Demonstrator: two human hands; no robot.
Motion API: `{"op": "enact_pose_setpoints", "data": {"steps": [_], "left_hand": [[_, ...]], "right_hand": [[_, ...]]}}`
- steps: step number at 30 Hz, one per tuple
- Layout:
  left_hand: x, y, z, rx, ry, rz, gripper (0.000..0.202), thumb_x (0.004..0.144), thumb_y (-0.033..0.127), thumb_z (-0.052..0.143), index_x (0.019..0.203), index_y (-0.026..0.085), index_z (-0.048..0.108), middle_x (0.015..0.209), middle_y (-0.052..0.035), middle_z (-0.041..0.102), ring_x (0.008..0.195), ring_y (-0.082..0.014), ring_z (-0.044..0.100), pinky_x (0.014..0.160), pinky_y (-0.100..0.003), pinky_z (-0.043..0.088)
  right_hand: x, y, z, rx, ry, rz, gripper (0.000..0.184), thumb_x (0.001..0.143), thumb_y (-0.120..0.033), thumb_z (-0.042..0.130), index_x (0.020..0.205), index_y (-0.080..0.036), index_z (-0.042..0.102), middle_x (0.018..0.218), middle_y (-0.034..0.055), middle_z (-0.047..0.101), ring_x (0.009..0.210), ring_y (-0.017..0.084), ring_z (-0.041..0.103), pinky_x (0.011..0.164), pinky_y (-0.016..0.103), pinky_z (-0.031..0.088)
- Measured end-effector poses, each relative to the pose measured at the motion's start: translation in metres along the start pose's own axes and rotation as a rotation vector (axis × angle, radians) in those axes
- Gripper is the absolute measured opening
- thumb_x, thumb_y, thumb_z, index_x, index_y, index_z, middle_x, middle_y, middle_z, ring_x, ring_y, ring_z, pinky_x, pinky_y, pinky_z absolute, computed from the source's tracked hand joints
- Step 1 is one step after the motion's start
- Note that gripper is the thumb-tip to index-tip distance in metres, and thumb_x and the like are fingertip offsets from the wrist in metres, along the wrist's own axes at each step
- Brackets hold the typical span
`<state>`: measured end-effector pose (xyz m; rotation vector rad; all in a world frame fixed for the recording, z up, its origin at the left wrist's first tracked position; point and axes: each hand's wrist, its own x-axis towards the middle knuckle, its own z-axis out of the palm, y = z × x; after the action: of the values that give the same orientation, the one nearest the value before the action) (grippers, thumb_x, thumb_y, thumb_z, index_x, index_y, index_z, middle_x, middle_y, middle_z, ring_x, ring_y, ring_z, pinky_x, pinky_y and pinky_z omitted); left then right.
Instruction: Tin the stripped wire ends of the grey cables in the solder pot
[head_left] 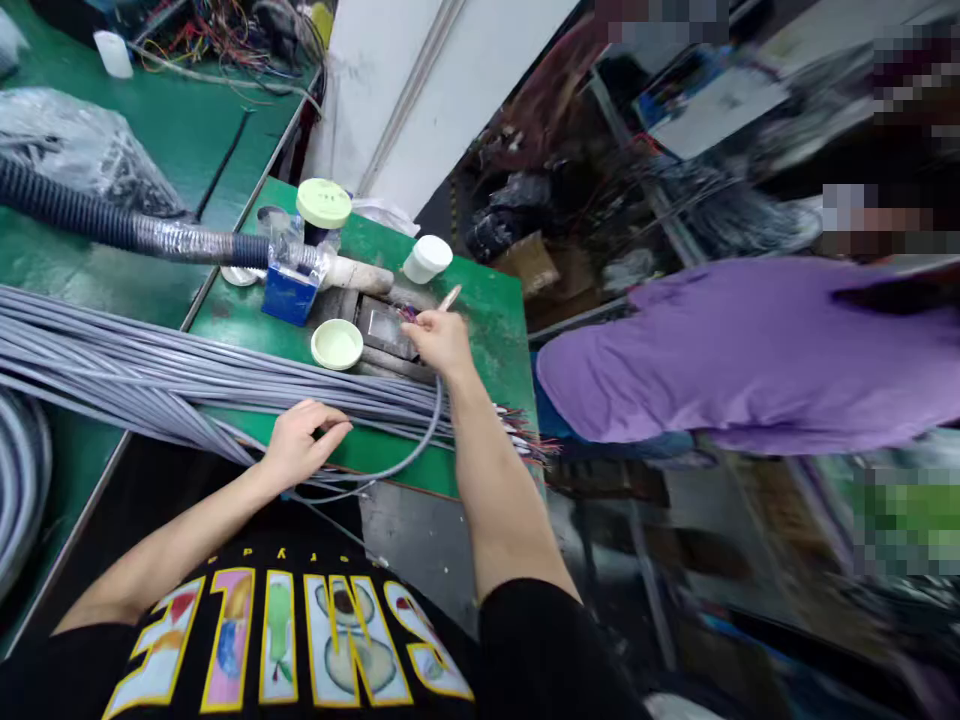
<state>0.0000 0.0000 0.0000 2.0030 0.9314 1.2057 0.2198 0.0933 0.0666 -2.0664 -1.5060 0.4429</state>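
Observation:
My right hand [442, 345] is pinched closed around the end of a grey cable [420, 448], which curves up to it from the bundle. Thin coloured wires [409, 314] stick out from its fingertips over a square metal pot with a shiny silvery surface [385, 327]. A pale stick-like end [450, 297] shows just behind this hand. My left hand [304, 440] rests at the near edge of the grey cable bundle [300, 385], fingers loosely bent, thumb apart, with nothing visible in it. Beside the pot lies a shallow pale-yellow dish [337, 344].
A ribbed hose [112, 215] ends in a nozzle near the pot, by a blue block [289, 295]. A yellow-lidded jar [323, 203] and a white tub [427, 259] stand behind. To the right is a person in a purple top [750, 350]. A cable coil [22, 480] lies left.

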Motion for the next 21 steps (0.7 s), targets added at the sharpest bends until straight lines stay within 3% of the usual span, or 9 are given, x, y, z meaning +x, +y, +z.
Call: {"op": "enact_pose_setpoints", "data": {"steps": [5, 11, 21], "left_hand": [[-0.001, -0.002, 0.003, -0.005, -0.014, -0.008, 0.014, 0.088, 0.025, 0.057, 0.078, 0.018, 0.065, 0.069, -0.0007, 0.069, 0.062, -0.0125, 0.058, 0.063, -0.026, 0.046], [-0.001, -0.003, 0.003, -0.005, -0.020, 0.000, 0.014, 0.087, 0.025, 0.058, 0.078, 0.018, 0.065, 0.068, -0.0013, 0.068, 0.062, -0.0125, 0.056, 0.062, -0.025, 0.045], [0.000, -0.001, 0.001, 0.036, -0.031, -0.007, 0.015, 0.087, 0.027, 0.057, 0.077, 0.019, 0.065, 0.067, -0.0004, 0.067, 0.062, -0.0125, 0.055, 0.061, -0.025, 0.044]], "right_hand": [[-0.049, -0.007, -0.029, 0.209, -0.204, -0.121, 0.036, 0.081, -0.033, 0.052, 0.049, -0.018, 0.054, 0.040, -0.0031, 0.052, 0.034, 0.008, 0.041, 0.041, 0.022, 0.031], [-0.091, -0.016, -0.043, 0.318, -0.298, -0.185, 0.051, 0.085, -0.054, 0.050, 0.049, -0.018, 0.055, 0.041, -0.0016, 0.053, 0.035, 0.007, 0.041, 0.045, 0.022, 0.038], [-0.113, -0.016, -0.047, 0.378, -0.315, -0.194, 0.055, 0.085, -0.059, 0.047, 0.051, -0.017, 0.056, 0.047, 0.0001, 0.057, 0.036, 0.007, 0.041, 0.041, 0.022, 0.034]]}}
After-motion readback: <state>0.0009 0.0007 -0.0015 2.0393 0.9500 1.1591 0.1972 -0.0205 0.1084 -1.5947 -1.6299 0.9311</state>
